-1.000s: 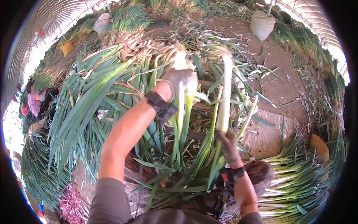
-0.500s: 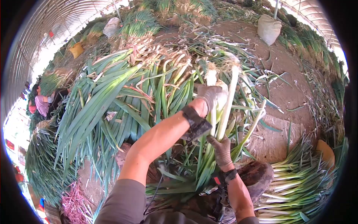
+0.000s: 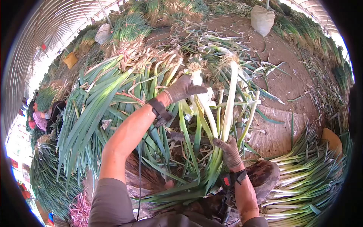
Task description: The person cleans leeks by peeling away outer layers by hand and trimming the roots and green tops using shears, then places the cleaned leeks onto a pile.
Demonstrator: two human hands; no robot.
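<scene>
My right hand (image 3: pixel 228 152), in a striped glove, is wrapped round the stems of several green onions (image 3: pixel 230 102) that stand with roots up over my lap. My left hand (image 3: pixel 185 90), gloved too, is at the upper white part of the stalks beside them, its thumb stretched out to the right; its fingers are partly hidden behind the hand. Peeled leaves hang down below the left hand. A large heap of untrimmed green onions (image 3: pixel 102 98) lies to the left, roots toward the back.
Cleaned green onions (image 3: pixel 291 181) lie in a pile at the lower right, by a flat board (image 3: pixel 276 132). A white sack (image 3: pixel 262 20) stands at the back. Pink ties (image 3: pixel 80 210) lie at the lower left. A person (image 3: pixel 41 117) sits at the far left.
My left hand has moved left and up, from around the stalks, and its thumb has spread. Some stalks and leaves have fanned out to the left. My right hand keeps its hold.
</scene>
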